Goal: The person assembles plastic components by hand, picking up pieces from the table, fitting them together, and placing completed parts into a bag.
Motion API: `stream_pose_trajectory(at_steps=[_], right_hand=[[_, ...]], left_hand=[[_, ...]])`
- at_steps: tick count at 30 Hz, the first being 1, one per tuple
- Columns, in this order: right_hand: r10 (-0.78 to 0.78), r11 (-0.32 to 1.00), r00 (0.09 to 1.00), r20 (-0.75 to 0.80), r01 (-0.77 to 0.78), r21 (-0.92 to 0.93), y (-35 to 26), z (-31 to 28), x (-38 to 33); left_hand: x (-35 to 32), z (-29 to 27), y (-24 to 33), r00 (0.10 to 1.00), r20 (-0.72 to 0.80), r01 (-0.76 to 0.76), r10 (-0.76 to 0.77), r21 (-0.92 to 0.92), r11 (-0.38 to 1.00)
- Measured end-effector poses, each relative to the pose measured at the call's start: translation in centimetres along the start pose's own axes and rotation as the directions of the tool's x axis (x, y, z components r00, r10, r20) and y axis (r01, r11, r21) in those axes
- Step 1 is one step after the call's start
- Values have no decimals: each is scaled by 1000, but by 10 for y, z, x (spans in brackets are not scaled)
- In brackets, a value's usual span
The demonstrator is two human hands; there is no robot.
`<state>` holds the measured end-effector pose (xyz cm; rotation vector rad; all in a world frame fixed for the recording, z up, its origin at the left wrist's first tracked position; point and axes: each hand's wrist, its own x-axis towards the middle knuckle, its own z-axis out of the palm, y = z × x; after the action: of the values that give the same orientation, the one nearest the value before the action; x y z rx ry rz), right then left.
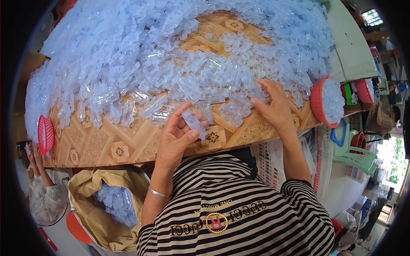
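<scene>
My left hand point(177, 135) is raised over the near edge of the patterned wooden table point(128, 147) and grips a clear plastic tube point(193, 123) between thumb and fingers. A silver bangle sits on that wrist. My right hand point(273, 104) lies palm down among the loose clear tubes, fingers spread on the pile point(230, 102). A huge heap of translucent tubes and small round caps point(162, 47) covers most of the table beyond both hands.
A red basket of caps point(328, 101) sits at the table's right edge, and a small red basket point(45, 134) at the left edge. A brown bag with clear parts point(109, 205) stands below left. Another person's hand point(33, 155) shows at the left. Green plastic chairs point(354, 151) stand on the right.
</scene>
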<state>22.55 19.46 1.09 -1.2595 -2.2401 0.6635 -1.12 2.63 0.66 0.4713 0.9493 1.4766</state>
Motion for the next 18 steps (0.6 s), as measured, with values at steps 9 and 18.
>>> stream_pose_trajectory(at_steps=[9,18], right_hand=[[-102,988,995,-19,99,-122,-1,28,49],[-219,972,949,-226,194,-129,11,29,97]], left_hand=[[25,5,-3,999,24,-24,23,50,998],[46,10,3,998,5,-64,64,84,994]])
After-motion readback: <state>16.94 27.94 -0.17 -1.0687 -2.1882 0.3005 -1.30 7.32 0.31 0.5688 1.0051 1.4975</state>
